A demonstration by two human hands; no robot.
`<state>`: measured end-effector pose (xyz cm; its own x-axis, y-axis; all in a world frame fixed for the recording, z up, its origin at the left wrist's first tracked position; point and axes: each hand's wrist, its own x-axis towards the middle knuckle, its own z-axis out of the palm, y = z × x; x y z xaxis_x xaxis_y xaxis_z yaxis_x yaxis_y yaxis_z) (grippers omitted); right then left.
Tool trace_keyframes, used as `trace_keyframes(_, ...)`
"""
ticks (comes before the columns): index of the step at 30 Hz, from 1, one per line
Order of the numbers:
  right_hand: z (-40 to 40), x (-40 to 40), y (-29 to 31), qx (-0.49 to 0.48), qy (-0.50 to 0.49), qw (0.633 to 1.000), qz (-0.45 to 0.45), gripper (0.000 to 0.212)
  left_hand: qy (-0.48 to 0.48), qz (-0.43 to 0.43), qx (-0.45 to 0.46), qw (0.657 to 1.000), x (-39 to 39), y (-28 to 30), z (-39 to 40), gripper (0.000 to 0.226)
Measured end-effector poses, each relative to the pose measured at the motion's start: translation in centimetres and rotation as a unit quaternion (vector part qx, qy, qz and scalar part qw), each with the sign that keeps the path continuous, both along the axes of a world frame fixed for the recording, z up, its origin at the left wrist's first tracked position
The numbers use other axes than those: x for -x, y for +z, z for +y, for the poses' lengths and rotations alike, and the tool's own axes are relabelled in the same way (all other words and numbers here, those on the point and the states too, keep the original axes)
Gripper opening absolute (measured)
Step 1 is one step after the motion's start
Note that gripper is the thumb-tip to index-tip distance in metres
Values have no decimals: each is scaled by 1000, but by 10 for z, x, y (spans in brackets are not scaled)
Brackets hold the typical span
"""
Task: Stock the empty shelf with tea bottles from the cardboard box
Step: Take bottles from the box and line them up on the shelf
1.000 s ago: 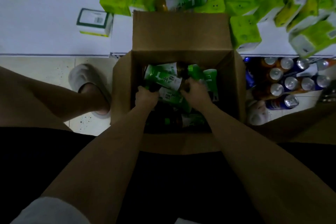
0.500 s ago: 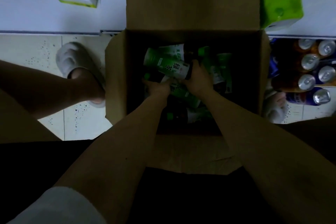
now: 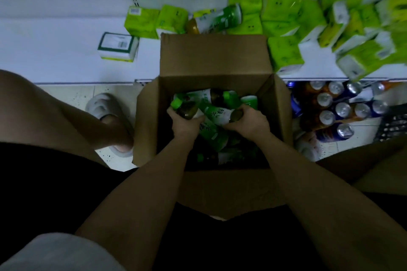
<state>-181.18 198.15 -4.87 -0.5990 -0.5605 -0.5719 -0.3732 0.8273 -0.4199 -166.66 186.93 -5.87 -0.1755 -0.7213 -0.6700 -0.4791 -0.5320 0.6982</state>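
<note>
Tea bottles (image 3: 212, 138) lie jumbled in the cardboard box (image 3: 214, 57) under my hands. My left hand (image 3: 184, 122) is wrapped around a green-capped bottle (image 3: 186, 109); my right hand (image 3: 250, 120) clasps a labelled bottle (image 3: 217, 113) just beside it. The shelf (image 3: 66, 50) sits beyond my hands.

White shelf (image 3: 66, 50) holds green packs (image 3: 284, 53), a bottle (image 3: 217, 20), a carton (image 3: 117, 46)
</note>
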Motion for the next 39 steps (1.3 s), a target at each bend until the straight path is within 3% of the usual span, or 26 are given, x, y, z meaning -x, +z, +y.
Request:
trace_keyframes(4,14,4,27,-25,37,996,80,73,-139,-26,104,984,-2,21,-1,83)
trace_keyframes(8,31,-6,30,36,0,994,102,85,-227,-18,164,960,-14,27,6,78)
trace_keyframes(14,14,-11,11,169,-160,972,43,82,-199,-38,126,971,-18,14,-1,76)
trace_keyframes(18,-10,-11,4,216,-256,940,-60,71,-193,-38,104,975,-17,7,-11,74)
trace_keyframes(29,-28,-3,46,303,-221,922,-91,79,-240,43,166,955,-8,50,-25,83)
trace_keyframes(36,-19,18,110,429,-274,850,-136,58,-226,112,204,946,-12,99,-40,83)
trace_keyframes(39,-20,26,140,480,-284,816,-154,59,-203,168,231,936,-11,124,-49,74)
